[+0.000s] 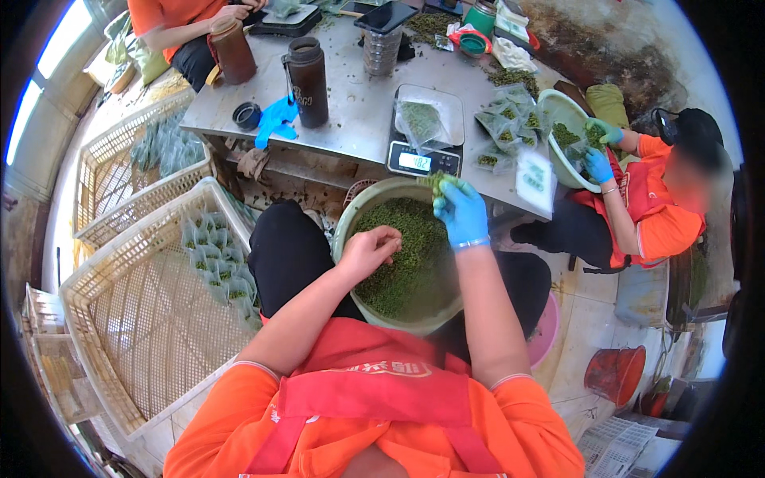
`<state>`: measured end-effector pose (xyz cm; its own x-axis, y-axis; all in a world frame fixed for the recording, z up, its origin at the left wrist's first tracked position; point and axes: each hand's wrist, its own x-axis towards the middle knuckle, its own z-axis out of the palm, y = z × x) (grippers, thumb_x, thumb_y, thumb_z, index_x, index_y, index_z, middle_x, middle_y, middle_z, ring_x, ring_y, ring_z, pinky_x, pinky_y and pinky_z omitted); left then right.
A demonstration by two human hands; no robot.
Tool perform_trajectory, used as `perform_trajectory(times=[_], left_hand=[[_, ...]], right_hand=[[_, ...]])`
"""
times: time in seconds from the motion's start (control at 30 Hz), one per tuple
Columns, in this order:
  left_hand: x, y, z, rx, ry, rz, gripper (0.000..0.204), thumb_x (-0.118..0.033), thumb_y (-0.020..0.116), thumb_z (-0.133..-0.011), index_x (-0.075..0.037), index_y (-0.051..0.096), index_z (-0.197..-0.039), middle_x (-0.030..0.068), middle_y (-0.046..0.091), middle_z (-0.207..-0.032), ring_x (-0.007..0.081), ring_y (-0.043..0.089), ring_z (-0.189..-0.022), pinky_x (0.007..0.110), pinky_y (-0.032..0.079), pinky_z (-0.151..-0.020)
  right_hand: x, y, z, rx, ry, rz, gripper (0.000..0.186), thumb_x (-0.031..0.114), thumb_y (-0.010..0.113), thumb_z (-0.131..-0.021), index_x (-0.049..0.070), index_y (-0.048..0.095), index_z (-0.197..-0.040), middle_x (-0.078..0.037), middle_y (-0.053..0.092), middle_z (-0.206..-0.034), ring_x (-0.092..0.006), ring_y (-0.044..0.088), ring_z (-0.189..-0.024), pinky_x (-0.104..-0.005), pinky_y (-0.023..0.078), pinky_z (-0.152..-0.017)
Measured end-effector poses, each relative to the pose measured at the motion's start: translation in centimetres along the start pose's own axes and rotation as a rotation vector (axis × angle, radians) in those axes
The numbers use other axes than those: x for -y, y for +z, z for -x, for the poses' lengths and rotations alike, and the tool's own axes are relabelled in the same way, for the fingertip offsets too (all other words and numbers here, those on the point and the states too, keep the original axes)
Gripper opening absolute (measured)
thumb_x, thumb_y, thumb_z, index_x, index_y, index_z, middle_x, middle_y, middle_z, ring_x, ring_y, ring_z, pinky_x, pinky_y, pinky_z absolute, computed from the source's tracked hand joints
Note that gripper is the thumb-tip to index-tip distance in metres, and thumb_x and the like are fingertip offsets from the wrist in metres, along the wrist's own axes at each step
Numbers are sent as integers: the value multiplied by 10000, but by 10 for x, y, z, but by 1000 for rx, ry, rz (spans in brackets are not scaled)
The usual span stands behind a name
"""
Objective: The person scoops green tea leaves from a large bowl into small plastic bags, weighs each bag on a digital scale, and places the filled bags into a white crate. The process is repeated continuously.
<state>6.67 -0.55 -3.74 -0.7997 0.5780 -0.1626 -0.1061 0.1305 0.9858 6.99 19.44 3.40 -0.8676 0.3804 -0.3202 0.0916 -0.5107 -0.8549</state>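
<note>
Green bits [396,295] lie in the pale basin [345,227] at the frame's centre. Our bare left hand [372,253] curls above them, fingertips close together; we cannot tell whether it holds any. Our right hand [462,213], blue-gloved, pinches a green clump [433,182] just below the scale [452,162] at upper centre.

The tub [344,231], round, pale green and open, sits upright before the bench [351,111]. Small green grains [402,275] cover much of its bottom, sparser toward the near right. A green clump [435,182] is held up by its far rim.
</note>
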Motion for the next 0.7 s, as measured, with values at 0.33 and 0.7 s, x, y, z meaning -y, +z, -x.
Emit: perform_trajectory(times=[0.33,0.7], left_hand=[[-9,-1,3,79,-37,-135,217,-99,573,-877,27,576,-1054,69,655,-867,104,619,-724,244,520,-624],[-6,3,1,-46,32,-157,173,-155,591,-858,-35,613,-980,41,664,-763,108,632,-634,250,498,-589]], right_hand=[[-29,46,-65,-103,-826,1104,462,11,467,-845,66,419,-1301,-146,549,-1137,-181,640,-655,-301,517,-575],[-48,-15,0,33,-328,1185,328,234,617,-797,104,612,-1098,-145,648,-950,-322,625,-842,-391,496,-743]])
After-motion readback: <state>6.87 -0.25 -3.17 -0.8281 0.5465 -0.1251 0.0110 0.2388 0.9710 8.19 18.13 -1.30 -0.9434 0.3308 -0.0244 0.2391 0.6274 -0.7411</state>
